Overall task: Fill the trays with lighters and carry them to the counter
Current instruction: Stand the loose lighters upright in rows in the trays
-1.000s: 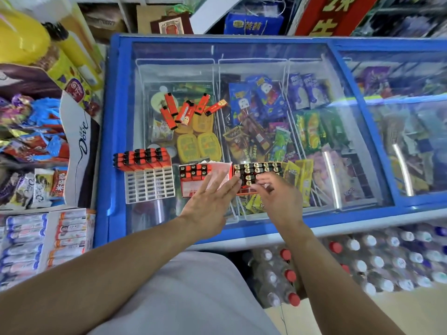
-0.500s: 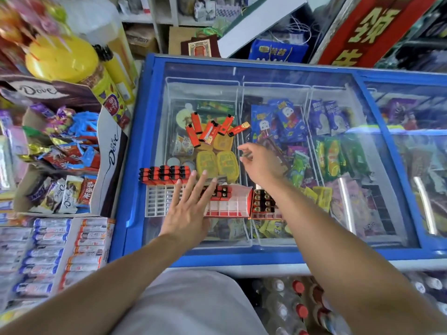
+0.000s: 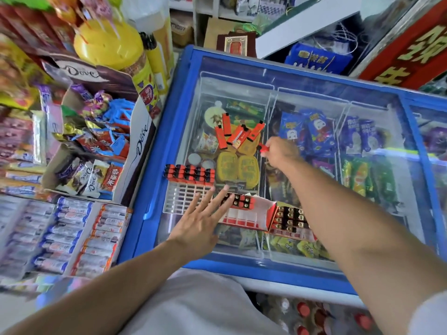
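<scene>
Several loose red lighters point(image 3: 235, 134) lie on the glass lid of the freezer point(image 3: 314, 97). My right hand point(image 3: 280, 151) is shut on one red lighter point(image 3: 263, 148) at the right edge of that pile. My left hand point(image 3: 202, 220) hovers flat with fingers spread over the near edge of the lid. Under its fingertips is a red tray point(image 3: 244, 215) with a few lighters in its far row. To the left a white grid tray point(image 3: 183, 198) holds two rows of lighters point(image 3: 189, 174). A third tray point(image 3: 289, 220), full of lighters, sits under my right forearm.
A Dove chocolate box point(image 3: 96, 141) and stacked candy rolls point(image 3: 63, 235) stand left of the freezer. A yellow jar point(image 3: 108, 47) is behind them. Bottles with red caps point(image 3: 304, 313) sit on the floor below the freezer front. Ice creams fill the freezer under the glass.
My right hand left the full tray, reached away to the loose pile and closed on one lighter. My left hand drew back slightly toward the near-left. The camera view shifted right and down.
</scene>
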Demonstrator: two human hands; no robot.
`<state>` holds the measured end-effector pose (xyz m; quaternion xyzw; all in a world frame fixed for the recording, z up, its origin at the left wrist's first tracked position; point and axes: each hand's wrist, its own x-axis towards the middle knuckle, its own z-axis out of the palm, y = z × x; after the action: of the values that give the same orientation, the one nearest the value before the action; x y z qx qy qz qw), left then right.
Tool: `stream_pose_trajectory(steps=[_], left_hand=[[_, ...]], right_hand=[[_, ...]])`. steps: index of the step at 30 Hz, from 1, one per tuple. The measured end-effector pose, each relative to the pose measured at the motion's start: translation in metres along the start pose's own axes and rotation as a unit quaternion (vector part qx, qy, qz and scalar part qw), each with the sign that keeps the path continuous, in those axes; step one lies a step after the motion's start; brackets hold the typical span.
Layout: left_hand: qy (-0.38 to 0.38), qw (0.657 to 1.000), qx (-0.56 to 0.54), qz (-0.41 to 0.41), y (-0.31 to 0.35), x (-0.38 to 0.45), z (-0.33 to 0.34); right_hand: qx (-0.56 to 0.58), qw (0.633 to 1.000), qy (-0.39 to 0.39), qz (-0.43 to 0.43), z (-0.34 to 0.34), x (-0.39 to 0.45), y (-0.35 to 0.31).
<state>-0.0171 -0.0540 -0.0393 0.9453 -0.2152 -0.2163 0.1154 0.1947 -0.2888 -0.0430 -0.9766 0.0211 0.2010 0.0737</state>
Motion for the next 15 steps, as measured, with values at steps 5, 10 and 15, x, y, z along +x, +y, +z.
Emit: stream_pose_trajectory(steps=[5, 10, 15], left_hand=[[0.032, 0.999, -0.028, 0.029, -0.007, 0.003, 0.002], [0.088, 0.993, -0.072, 0.018, -0.034, -0.012, 0.006], [0.095, 0.995, -0.038, -0.014, -0.078, -0.043, 0.029]], right_hand=[[0.111, 0.993, -0.031, -0.002, -0.006, -0.039, -0.009], [0.227, 0.967, 0.051, -0.101, -0.025, -0.100, -0.057], [0.240, 0.952, 0.048, -0.186, -0.030, -0.157, -0.098]])
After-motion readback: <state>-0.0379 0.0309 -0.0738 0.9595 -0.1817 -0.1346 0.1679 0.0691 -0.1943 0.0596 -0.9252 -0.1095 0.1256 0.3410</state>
